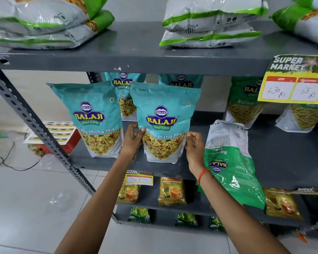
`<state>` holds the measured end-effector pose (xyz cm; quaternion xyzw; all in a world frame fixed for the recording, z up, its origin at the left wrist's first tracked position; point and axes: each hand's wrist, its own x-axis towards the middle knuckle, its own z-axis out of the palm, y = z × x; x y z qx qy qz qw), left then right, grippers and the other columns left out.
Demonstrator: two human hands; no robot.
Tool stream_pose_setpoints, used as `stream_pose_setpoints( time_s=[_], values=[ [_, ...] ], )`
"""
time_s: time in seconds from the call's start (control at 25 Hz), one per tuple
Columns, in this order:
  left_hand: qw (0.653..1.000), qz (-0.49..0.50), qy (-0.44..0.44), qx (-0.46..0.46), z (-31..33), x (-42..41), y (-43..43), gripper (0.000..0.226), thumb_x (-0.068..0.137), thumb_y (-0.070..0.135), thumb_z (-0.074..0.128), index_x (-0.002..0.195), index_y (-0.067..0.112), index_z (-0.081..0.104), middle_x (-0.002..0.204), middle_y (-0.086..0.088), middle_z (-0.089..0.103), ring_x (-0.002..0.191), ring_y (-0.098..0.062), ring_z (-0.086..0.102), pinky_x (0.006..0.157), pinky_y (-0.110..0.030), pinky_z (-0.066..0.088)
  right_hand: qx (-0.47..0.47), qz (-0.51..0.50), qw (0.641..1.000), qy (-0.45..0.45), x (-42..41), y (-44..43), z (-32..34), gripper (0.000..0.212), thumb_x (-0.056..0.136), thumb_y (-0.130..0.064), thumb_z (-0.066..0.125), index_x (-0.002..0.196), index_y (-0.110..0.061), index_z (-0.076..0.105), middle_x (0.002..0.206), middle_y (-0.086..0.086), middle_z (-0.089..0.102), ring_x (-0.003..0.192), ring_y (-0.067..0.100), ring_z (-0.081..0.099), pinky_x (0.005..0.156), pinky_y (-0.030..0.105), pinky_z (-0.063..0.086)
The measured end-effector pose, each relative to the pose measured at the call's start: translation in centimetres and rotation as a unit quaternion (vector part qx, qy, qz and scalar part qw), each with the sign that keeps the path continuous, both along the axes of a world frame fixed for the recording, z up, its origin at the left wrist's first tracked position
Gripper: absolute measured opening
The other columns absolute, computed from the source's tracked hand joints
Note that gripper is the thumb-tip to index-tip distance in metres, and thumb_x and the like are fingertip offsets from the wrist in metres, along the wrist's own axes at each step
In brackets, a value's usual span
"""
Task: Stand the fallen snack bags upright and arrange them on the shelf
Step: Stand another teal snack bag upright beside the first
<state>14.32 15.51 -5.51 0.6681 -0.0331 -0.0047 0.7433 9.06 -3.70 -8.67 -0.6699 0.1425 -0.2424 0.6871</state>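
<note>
The grey shelf [283,149] carried teal and green snack bags, with more bags lying flat on the board above. A green bag [229,162] lay fallen at the front right, upside down and hanging over the shelf's edge. A teal bag [97,116] stood upright at the left front. Just right of it stood the held bag [163,121], its base on the shelf, upright between both hands.

Such a bag looked light, soft and crinkly — its film slick, its loose contents likely to shift and tip it. The best hold seemed low on the side seams, where the fill gives it body, rather than the floppy top.

The left hand [132,140] was pinching the bag's lower left edge, thumb in front. The right hand [194,143] was curled at the lower right edge, fingertips touching or nipping the seam — a firm grip could not be told. Both forearms reached up and forward, wrists bent slightly inward.
</note>
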Motion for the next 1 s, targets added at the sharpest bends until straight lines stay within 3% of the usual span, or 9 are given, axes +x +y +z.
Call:
stream_pose_setpoints(
  time_s=[0.08,0.16,0.28,0.36,0.48,0.56,0.68,0.88,1.0],
  values=[
    [1.000,0.008,-0.001,0.020,0.0,-0.1,-0.1,0.006,0.094,0.021,0.053,0.097,0.020,0.048,0.106,-0.009,0.065,0.099,-0.020,0.068,0.078,-0.029,0.058,0.004,-0.005,1.000,0.002,-0.3,0.2,0.2,0.010,0.098,-0.019,0.046,0.100,-0.011,0.052,0.095,0.006,0.062,0.093,0.021,0.059,0.080,0.034,0.049],
    [0.994,0.061,-0.043,0.084,-0.1,-1.3,-0.7,0.021,0.096,0.025,0.049,0.111,0.013,0.043,0.110,-0.006,0.063,0.112,-0.028,0.060,0.077,-0.011,0.051,-0.011,-0.032,0.999,-0.007,-0.8,0.6,0.7,0.017,0.098,-0.016,0.044,0.109,-0.007,0.052,0.103,0.005,0.061,0.100,0.022,0.060,0.084,0.027,0.049],
    [0.964,0.139,-0.176,0.145,0.7,-4.7,-2.8,0.048,0.098,0.029,0.043,0.140,0.014,0.027,0.148,-0.003,0.039,0.135,-0.009,0.037,0.094,-0.003,0.037,-0.065,-0.073,0.993,-0.070,-1.7,0.9,2.3,0.031,0.099,-0.015,0.040,0.128,-0.006,0.044,0.124,0.005,0.055,0.120,0.018,0.052,0.092,0.006,0.040],
    [0.929,0.149,-0.283,0.184,1.1,-6.7,-5.2,0.052,0.098,0.030,0.040,0.145,0.016,0.022,0.154,0.008,0.022,0.142,-0.004,0.021,0.111,-0.016,0.027,-0.143,-0.095,0.978,-0.119,-2.3,0.7,3.7,0.034,0.099,-0.017,0.039,0.131,-0.005,0.043,0.133,0.012,0.053,0.126,0.021,0.048,0.104,0.020,0.038],
    [0.906,0.049,-0.357,0.223,0.9,-8.4,-10.1,0.046,0.098,0.024,0.035,0.143,0.015,0.029,0.149,0.009,0.028,0.141,-0.006,0.025,0.113,-0.017,0.025,-0.264,-0.133,0.942,-0.162,-3.2,-1.5,5.0,0.031,0.097,-0.012,0.042,0.127,-0.004,0.047,0.130,0.015,0.053,0.124,0.024,0.046,0.107,0.029,0.035],
    [0.903,-0.036,-0.310,0.294,-0.6,-8.3,-13.1,0.042,0.098,0.016,0.035,0.140,0.013,0.036,0.143,-0.004,0.047,0.129,-0.018,0.046,0.103,-0.028,0.040,-0.327,-0.123,0.925,-0.151,-4.1,-4.7,4.4,0.028,0.095,-0.008,0.044,0.122,-0.005,0.050,0.128,0.015,0.054,0.122,0.027,0.047,0.107,0.030,0.035],
    [0.917,-0.136,-0.111,0.359,-3.2,-6.8,-16.7,0.035,0.099,0.013,0.038,0.133,0.007,0.046,0.131,-0.018,0.058,0.117,-0.033,0.056,0.093,-0.036,0.043,-0.382,-0.109,0.915,-0.068,-5.8,-11.3,1.6,0.028,0.090,0.000,0.045,0.117,-0.002,0.054,0.123,0.019,0.057,0.116,0.035,0.049,0.102,0.030,0.032],
    [0.957,-0.108,0.034,0.268,-5.0,-6.1,-19.5,0.032,0.095,-0.007,0.037,0.118,-0.006,0.058,0.127,-0.028,0.057,0.118,-0.041,0.054,0.101,-0.038,0.041,-0.441,0.009,0.894,0.082,-8.1,-22.7,-2.5,0.036,0.089,0.008,0.043,0.122,0.002,0.056,0.129,0.024,0.056,0.119,0.042,0.050,0.102,0.034,0.035],
    [0.976,-0.043,0.086,0.195,-4.6,-7.1,-20.0,0.030,0.091,-0.011,0.042,0.114,-0.008,0.062,0.119,-0.035,0.059,0.084,-0.020,0.070,0.082,-0.027,0.055,-0.503,0.110,0.851,0.102,-8.3,-24.9,-3.2,0.039,0.089,0.006,0.046,0.126,-0.003,0.056,0.142,0.016,0.047,0.128,0.036,0.046,0.108,0.041,0.037]
  ],
)
